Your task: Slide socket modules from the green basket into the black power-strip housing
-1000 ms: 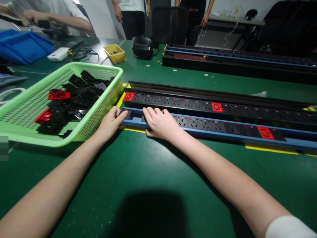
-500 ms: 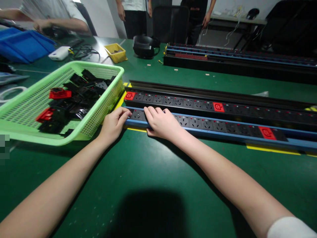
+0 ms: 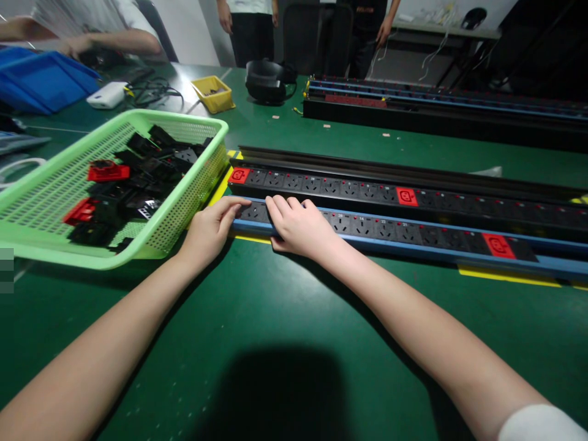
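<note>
A long power strip (image 3: 408, 233) with black socket modules, one red socket (image 3: 498, 246) and blue side rails lies across the table in front of me. My left hand (image 3: 209, 229) is closed around its left end, index finger reaching over the end socket. Close by, my right hand (image 3: 301, 226) wraps over the strip from above, thumb on the near side and fingers across the sockets, hiding several of them. Just behind lies a second strip in a black rail (image 3: 349, 187), with red sockets at its left end and farther along.
To the left stands a green basket (image 3: 169, 236) of black and red socket modules. Behind are a yellow bin (image 3: 214, 95), a black headset (image 3: 269, 82), blue bins (image 3: 50, 86) and more long rails (image 3: 413, 125). A co-worker's arms (image 3: 114, 43) show at upper left; other people stand behind.
My left index finger has stretched out farther over the end socket. My right hand keeps its place on the strip. The whole view has shifted slightly.
</note>
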The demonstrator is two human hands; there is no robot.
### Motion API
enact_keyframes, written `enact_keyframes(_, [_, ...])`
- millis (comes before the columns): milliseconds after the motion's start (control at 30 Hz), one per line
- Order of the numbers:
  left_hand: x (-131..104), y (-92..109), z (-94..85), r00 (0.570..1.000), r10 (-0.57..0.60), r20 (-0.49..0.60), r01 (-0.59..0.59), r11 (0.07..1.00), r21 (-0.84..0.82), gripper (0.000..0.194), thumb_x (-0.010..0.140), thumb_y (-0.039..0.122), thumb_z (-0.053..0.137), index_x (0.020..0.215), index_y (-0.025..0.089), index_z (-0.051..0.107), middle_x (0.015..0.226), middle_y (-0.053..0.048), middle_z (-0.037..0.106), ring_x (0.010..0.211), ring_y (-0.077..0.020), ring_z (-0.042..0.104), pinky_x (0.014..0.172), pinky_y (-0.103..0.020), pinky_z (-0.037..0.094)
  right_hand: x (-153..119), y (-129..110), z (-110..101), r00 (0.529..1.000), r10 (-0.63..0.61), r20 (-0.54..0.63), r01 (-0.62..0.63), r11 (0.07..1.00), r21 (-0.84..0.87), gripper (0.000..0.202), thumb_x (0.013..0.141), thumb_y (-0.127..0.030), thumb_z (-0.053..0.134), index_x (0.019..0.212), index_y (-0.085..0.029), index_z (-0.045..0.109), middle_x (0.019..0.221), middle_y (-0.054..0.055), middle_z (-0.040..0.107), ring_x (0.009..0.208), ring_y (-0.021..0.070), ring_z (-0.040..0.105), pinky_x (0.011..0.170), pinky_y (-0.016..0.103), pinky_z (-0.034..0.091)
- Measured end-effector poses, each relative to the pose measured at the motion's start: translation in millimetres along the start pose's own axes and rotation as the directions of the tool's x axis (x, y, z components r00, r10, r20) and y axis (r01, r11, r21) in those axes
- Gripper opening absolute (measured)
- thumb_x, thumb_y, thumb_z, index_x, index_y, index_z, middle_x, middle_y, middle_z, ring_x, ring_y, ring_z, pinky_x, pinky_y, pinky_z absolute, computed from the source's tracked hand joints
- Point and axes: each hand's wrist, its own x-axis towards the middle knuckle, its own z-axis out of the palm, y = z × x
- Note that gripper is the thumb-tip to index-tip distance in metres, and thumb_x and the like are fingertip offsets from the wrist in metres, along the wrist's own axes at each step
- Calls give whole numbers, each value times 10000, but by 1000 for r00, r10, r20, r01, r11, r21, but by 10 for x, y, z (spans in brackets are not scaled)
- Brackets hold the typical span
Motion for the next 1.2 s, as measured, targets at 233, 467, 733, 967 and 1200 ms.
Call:
enact_keyframes(233, [4, 33, -6, 1000, 21, 15, -23, 995, 97, 376, 1045, 390, 399, 1204, 243, 707, 1112, -45, 752, 918, -206, 691, 897, -345, 516, -4, 0, 13, 1000, 1, -15, -1, 1000, -3, 700, 930, -302, 470, 1538, 16, 328, 1427, 251, 559, 1100, 337, 579, 802, 454, 512])
enact_keyframes(467, [-140, 34, 75, 991, 82, -102, -72, 992, 99, 315, 1006, 403, 502, 1234, 209, 602, 1143, -104, 697, 1072, -260, 676, 974, -413, 520, -7, 5, 11, 1000, -3, -5, 3, 1000, -7, 708, 939, -320, 478, 1542, 13, 312, 1453, 257, 542, 1133, 343, 568, 829, 460, 518])
enact_keyframes(733, [-174, -54, 78, 992, 41, -121, -47, 998, -52, 388, 957, 399, 633, 1295, 286, 481, 1122, -71, 728, 1059, -259, 715, 793, -391, 580, -17, 15, 14, 999, -24, -30, 24, 1000, -16, 714, 933, -293, 472, 1553, 10, 293, 1506, 262, 501, 1136, 340, 576, 842, 465, 536])
enact_keyframes(967, [-203, 9, 90, 982, 185, -36, -182, 980, 82, 348, 1000, 266, 510, 1348, 273, 493, 1177, -109, 744, 1177, -297, 689, 1025, -510, 514, -20, 14, -15, 1000, -24, -17, 24, 1000, -1, 698, 930, -283, 466, 1547, 4, 311, 1492, 257, 516, 1141, 342, 584, 866, 471, 535])
enact_keyframes(1200, [-161, 42, 36, 972, 210, -102, -183, 957, 224, 367, 960, 264, 542, 1325, 232, 528, 1139, -107, 749, 1080, -303, 680, 984, -488, 488, -22, 19, -34, 1000, -22, -22, 22, 1000, -4, 690, 931, -296, 494, 1537, -3, 338, 1478, 246, 537, 1120, 329, 591, 859, 446, 526])
